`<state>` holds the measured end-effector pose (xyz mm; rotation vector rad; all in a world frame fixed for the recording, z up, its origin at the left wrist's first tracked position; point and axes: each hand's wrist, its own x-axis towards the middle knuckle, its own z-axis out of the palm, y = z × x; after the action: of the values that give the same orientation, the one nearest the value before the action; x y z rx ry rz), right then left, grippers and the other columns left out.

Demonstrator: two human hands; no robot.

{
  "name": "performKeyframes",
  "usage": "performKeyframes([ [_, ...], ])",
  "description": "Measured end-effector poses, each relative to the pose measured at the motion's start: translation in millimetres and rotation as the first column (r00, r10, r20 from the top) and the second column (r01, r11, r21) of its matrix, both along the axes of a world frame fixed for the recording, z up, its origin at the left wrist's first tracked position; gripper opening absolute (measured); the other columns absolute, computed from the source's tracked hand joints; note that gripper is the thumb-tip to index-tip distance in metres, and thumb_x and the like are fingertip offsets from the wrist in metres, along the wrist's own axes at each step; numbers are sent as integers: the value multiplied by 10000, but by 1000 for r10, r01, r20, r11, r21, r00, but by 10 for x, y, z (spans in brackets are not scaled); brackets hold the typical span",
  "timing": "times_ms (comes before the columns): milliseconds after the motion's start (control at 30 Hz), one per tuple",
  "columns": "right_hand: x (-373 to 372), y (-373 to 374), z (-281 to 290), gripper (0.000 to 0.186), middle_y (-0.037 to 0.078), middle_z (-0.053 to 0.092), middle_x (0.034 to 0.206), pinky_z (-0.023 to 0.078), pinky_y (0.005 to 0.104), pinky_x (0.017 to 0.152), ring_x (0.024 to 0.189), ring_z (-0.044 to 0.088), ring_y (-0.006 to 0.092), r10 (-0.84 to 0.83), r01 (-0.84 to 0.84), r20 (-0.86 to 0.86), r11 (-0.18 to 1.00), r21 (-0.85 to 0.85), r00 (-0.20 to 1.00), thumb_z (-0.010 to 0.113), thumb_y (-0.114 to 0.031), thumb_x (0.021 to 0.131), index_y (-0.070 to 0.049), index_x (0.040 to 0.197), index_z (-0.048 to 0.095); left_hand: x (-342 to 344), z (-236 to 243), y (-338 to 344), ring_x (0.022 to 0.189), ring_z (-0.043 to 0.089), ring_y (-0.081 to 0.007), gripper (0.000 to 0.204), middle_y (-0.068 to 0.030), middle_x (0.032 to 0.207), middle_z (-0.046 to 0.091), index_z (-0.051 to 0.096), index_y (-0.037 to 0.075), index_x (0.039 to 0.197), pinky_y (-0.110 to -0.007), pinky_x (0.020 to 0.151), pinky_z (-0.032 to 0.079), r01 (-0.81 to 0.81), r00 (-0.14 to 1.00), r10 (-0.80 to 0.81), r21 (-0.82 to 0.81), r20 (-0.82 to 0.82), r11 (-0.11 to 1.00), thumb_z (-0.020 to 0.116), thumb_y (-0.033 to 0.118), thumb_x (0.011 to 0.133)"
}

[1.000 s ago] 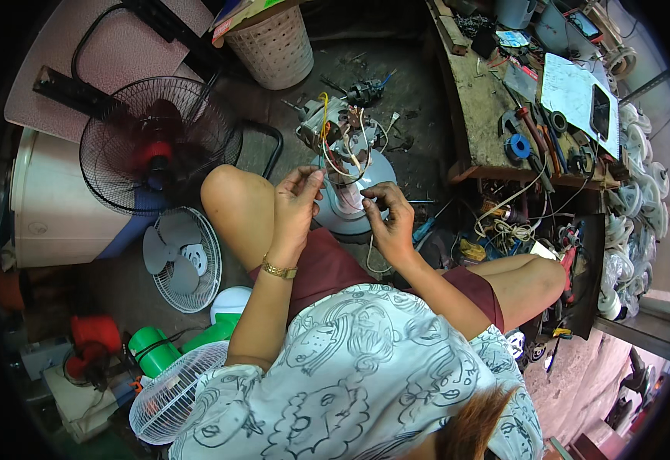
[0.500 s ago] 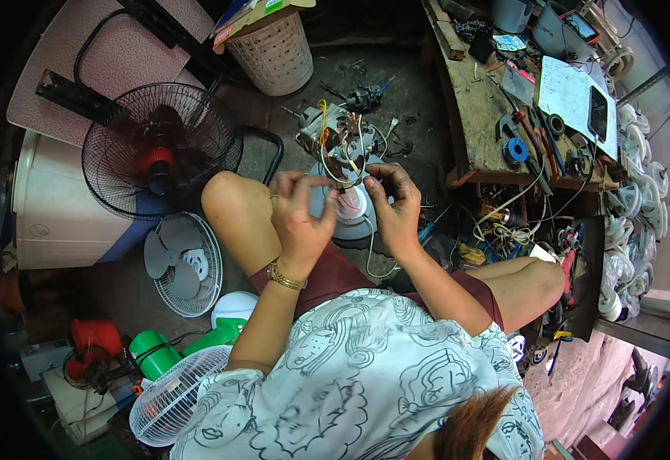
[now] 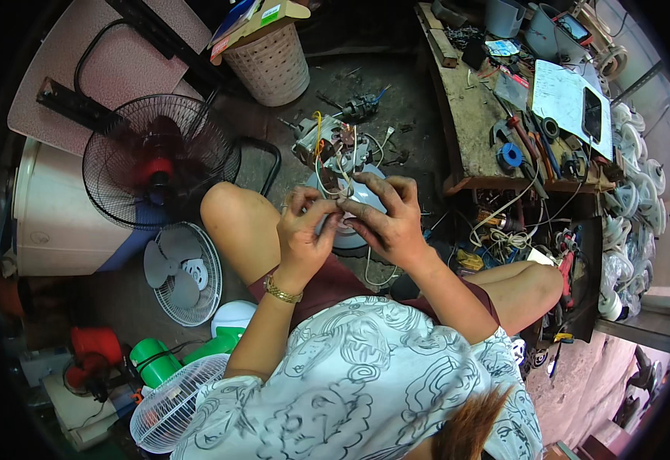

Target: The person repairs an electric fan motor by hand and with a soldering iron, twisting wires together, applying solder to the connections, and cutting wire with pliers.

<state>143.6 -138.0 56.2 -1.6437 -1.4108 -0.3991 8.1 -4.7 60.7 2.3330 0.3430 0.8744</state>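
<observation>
My left hand (image 3: 305, 234) and my right hand (image 3: 391, 218) meet fingertip to fingertip above the pale round fan base (image 3: 372, 201). Both are closed in a pinch at the lower end of the thin wires (image 3: 344, 175) coming from the fan motor. The exact wire ends are hidden behind my fingers. Just beyond my hands stands the opened fan motor (image 3: 309, 141), its metal body and coil exposed, with yellow and white leads looping off it. A white cord (image 3: 372, 270) hangs below the base.
A wooden workbench (image 3: 469, 115) at the right bears pliers, blue tape (image 3: 510, 156) and a phone (image 3: 592, 113). To the left are a black-caged fan (image 3: 162, 161) and a grey fan blade (image 3: 185, 287). A woven basket (image 3: 269, 69) stands behind; tangled cords (image 3: 507, 236) lie under the bench.
My hands were apart over the base; now their fingertips have come together at the wires. My right hand moved left, and my left hand's spread fingers closed into a pinch.
</observation>
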Motion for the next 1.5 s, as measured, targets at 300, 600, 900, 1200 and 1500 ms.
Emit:
performKeyframes([
  [300, 313, 69, -10, 268, 42, 605, 1249, 425, 433, 892, 1077, 527, 291, -116, 125, 167, 991, -48, 979, 802, -244, 727, -253, 987, 737, -59, -129, 200, 998, 544, -196, 89, -94, 1055, 560, 602, 32, 1000, -311, 880, 466, 147, 964, -55, -348, 261, 926, 642, 109, 982],
  [600, 71, 118, 18, 271, 54, 603, 1281, 377, 435, 941, 1151, 497, 298, -120, 117, 88, 992, 37, 989, 834, -288, 681, -266, 936, 747, -84, -102, 257, 1012, 544, -160, 64, -76, 1127, 566, 594, 49, 1012, -282, 912, 450, 243, 959, -153, -414, 237, 877, 619, 108, 1007],
  [900, 177, 11, 22, 228, 68, 612, 1274, 390, 467, 930, 1126, 521, 324, -119, 119, 18, 993, -1, 993, 834, -253, 737, -205, 945, 752, -145, 120, 397, 1108, 543, -259, 188, -137, 1197, 567, 582, 40, 1108, -417, 1023, 410, -26, 990, 34, -58, 135, 998, 633, 148, 964],
  [1200, 278, -134, 603, 274, 5, 681, 905, 412, 379, 751, 829, 557, 245, -70, 70, 29, 997, 31, 997, 850, -225, 702, -147, 949, 758, 236, 851, 7, 834, 675, -215, 151, -59, 863, 689, 633, -1, 1036, -397, 948, 465, 226, 969, -213, 103, -123, 969, 646, 134, 971],
  [1500, 484, -190, 576, 411, 24, 689, 904, 465, 357, 682, 792, 552, 247, -26, 25, 0, 983, 184, 1000, 860, -193, 642, -145, 1043, 787, 412, 727, -49, 672, 591, -90, 195, -72, 783, 681, 625, -19, 960, -274, 606, 461, 282, 959, -268, -456, 96, 844, 633, 167, 1019],
])
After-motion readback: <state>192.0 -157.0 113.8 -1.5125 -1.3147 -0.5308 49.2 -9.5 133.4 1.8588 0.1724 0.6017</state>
